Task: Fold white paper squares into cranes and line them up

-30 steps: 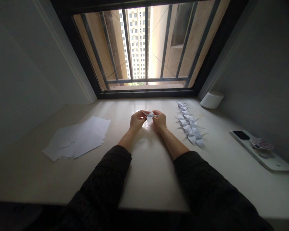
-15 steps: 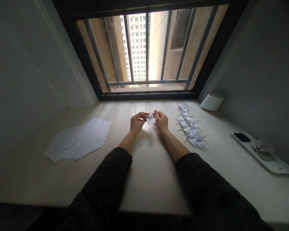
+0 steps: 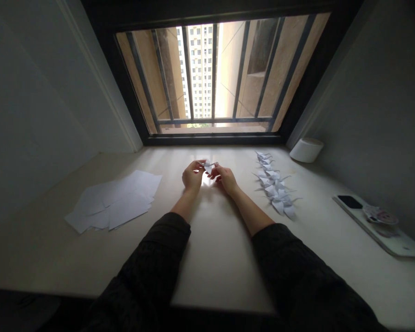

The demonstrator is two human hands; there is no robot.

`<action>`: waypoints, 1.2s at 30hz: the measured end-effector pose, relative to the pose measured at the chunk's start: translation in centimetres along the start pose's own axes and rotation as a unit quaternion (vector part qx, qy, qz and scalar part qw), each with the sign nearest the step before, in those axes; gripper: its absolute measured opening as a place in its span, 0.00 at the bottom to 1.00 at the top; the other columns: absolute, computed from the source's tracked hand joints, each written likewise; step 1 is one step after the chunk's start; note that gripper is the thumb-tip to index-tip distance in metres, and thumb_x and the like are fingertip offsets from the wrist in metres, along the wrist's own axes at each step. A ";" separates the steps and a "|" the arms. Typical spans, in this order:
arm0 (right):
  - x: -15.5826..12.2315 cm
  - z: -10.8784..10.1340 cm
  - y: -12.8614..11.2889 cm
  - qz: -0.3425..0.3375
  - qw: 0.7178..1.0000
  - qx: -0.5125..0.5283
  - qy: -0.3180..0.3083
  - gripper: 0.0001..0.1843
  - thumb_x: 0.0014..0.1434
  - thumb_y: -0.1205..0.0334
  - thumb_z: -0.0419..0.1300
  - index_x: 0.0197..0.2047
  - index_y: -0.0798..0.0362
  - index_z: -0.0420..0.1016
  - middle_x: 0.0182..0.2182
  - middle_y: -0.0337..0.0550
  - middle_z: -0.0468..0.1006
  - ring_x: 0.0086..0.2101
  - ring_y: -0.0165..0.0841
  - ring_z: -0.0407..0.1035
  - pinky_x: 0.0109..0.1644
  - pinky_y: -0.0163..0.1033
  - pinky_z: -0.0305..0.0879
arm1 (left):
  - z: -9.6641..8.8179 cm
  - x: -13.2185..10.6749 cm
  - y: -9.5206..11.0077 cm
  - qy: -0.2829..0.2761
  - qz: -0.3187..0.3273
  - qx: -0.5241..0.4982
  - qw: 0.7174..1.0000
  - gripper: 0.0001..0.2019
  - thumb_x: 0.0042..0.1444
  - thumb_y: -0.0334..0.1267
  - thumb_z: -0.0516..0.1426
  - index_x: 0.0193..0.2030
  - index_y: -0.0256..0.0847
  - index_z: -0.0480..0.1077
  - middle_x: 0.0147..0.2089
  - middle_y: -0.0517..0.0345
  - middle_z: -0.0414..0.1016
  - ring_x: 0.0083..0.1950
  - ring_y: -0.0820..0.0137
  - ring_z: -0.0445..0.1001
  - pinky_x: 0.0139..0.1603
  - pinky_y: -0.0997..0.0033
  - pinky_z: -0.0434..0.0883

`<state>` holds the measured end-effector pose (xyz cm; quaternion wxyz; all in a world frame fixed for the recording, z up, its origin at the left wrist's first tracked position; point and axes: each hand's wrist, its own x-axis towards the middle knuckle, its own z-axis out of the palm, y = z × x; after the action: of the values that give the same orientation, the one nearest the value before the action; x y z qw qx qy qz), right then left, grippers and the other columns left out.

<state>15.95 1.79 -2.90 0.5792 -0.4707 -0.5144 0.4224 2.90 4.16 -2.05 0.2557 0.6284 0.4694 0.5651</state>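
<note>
A small white paper crane (image 3: 208,166) is held up over the middle of the white sill, close to the window. My left hand (image 3: 192,177) pinches one pointed end of it between thumb and fingers. On the other side, my right hand (image 3: 225,178) has its fingertips closed on the opposite point, with the lower fingers curled beneath. To the right of my hands, several finished paper cranes (image 3: 271,180) stand nested in a row running toward me. A loose pile of white paper sheets (image 3: 124,196) lies to the left.
A phone (image 3: 376,226) with a round grip on its back lies at the right, near the wall. A white cylindrical object (image 3: 306,150) is at the far right corner. The barred window (image 3: 212,78) closes off the back of the sill (image 3: 207,267).
Both hands and the crane have shifted slightly left. My right hand has turned inward, its fingers now closer to the left hand. The view has tipped slightly.
</note>
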 end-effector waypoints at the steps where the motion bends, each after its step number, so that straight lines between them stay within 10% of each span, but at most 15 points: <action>1: 0.0 0.1 -0.2 -0.005 1.000 -0.006 -0.002 0.25 0.54 0.42 0.52 0.22 0.54 0.74 0.23 0.44 0.77 0.24 0.31 0.68 0.24 0.34 0.59 | 0.0 -0.1 0.1 -0.004 0.001 0.012 1.000 0.11 0.48 0.33 0.58 0.40 0.48 0.75 0.34 0.62 0.77 0.34 0.72 0.74 0.32 0.75 0.65; 36: -0.9 0.4 -0.8 -0.002 1.000 0.015 -0.015 0.21 0.37 0.46 0.69 0.30 0.55 0.80 0.24 0.40 0.75 0.19 0.25 0.60 0.17 0.32 0.55 | 0.0 -0.3 -0.1 -0.028 -0.005 0.102 0.994 0.13 0.53 0.34 0.55 0.43 0.51 0.75 0.37 0.63 0.79 0.38 0.71 0.74 0.35 0.76 0.65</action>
<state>15.45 0.82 -2.26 0.5791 -0.4543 -0.5181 0.4357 2.93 3.91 -2.27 0.2062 0.6645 0.5202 0.4953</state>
